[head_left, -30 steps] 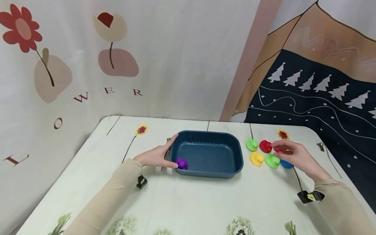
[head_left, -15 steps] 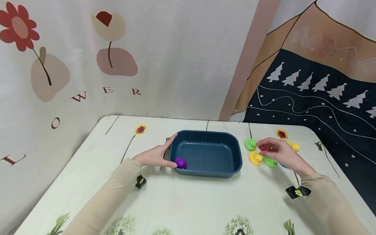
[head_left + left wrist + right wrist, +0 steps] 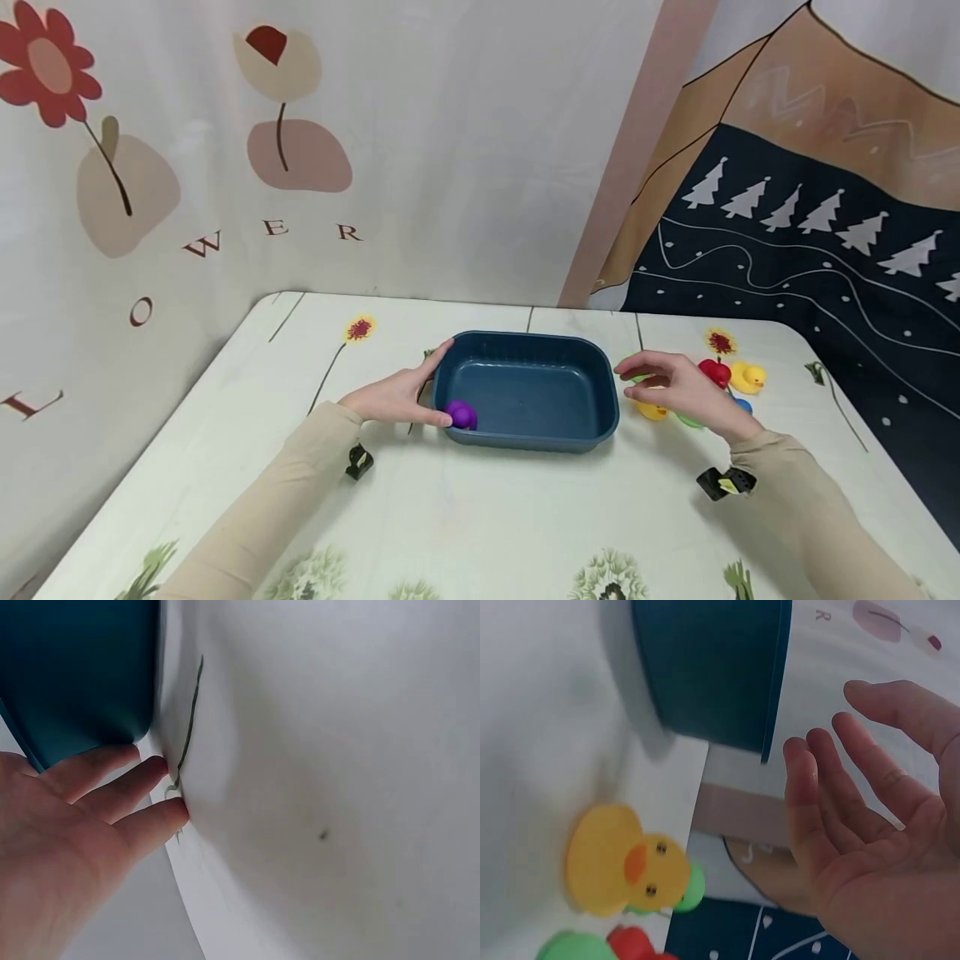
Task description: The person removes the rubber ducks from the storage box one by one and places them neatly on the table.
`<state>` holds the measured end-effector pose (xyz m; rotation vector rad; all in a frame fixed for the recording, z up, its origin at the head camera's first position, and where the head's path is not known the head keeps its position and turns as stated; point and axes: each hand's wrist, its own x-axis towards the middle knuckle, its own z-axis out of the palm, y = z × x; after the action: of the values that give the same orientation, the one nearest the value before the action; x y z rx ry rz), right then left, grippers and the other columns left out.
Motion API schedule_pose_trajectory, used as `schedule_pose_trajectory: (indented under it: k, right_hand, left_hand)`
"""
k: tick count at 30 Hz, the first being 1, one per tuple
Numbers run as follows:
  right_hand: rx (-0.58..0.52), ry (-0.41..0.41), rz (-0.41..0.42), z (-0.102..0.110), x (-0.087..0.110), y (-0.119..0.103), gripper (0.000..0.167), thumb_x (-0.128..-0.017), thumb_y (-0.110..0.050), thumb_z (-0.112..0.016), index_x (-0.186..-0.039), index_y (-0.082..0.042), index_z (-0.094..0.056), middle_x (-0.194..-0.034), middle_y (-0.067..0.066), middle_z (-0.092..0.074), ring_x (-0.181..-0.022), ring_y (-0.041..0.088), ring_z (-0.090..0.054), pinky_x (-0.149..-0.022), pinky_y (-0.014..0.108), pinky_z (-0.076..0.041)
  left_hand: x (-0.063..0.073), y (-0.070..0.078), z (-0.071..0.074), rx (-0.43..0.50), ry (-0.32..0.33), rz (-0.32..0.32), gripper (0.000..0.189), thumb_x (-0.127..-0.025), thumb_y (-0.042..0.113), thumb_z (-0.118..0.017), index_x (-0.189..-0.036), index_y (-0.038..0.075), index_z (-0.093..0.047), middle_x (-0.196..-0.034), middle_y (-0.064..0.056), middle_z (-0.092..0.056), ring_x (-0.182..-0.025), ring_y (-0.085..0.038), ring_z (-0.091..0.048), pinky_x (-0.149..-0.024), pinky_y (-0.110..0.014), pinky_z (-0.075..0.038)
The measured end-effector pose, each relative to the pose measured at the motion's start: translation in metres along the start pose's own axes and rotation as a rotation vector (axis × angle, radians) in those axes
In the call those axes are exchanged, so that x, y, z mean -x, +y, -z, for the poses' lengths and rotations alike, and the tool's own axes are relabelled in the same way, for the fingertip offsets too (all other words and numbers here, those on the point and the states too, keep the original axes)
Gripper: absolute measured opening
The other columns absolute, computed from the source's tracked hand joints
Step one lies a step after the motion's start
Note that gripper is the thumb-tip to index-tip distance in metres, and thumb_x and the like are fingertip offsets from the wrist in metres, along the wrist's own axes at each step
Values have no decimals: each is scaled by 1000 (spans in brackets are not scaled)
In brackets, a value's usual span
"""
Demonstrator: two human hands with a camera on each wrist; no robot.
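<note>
A dark blue plastic basin (image 3: 540,442) stands on the table, with a purple rubber duck (image 3: 461,415) in its near left corner. My left hand (image 3: 397,398) spans the basin's left end, thumb at the near corner and index finger at the far one. Its other fingers are fairly straight against the outside in the left wrist view. My right hand (image 3: 678,387), loosely bent and holding nothing, hovers beside the basin's right wall. Below it, a yellow duck (image 3: 651,411) and a green duck (image 3: 688,422) are partly hidden. Another green duck (image 3: 690,889) shows behind the yellow one.
Right of my right hand lie a red duck (image 3: 715,372), a second yellow duck (image 3: 747,377) and a partly hidden blue duck (image 3: 742,405). The white flowered table (image 3: 480,517) meets a printed curtain (image 3: 450,167) at the back.
My right hand has moved left across the ducks towards the basin, uncovering the red, yellow and blue ones on the right. The left hand, basin and purple duck have stayed put.
</note>
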<state>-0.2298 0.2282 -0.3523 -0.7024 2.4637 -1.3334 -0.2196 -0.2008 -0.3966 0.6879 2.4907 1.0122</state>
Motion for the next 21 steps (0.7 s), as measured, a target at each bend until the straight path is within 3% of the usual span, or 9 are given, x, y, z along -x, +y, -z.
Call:
schedule_pose_trajectory:
  k: [7,14,21]
  right_hand:
    - [-19,-64,-1,-13,-14,-7,32,-91,-11,-68,-119,2,-61,-119,19,-59,-107,32,-58,-83,24,-51]
    - [21,-126,124,-30,-29,-16,28,-89,-7,-69,-115,3,-63,-113,22,-61,-102,37,-58,-84,28,-51]
    - [39,-212,174,-50,-41,-23,28,-89,-7,-68,-115,4,-63,-112,21,-63,-103,36,-59,-86,35,-51]
  left_hand:
    - [0,0,1,-3,-5,-7,120,-78,49,-78,-155,25,11,-156,-21,-11,-130,-36,-40,-106,-51,-30]
    - [-1,-2,1,-3,3,-1,119,-78,48,-78,-155,27,10,-157,-20,-11,-127,-33,-44,-107,-49,-30]
    - [0,-1,0,3,3,-1,119,-78,49,-78,-155,26,10,-156,-21,-12,-123,-31,-47,-107,-50,-30]
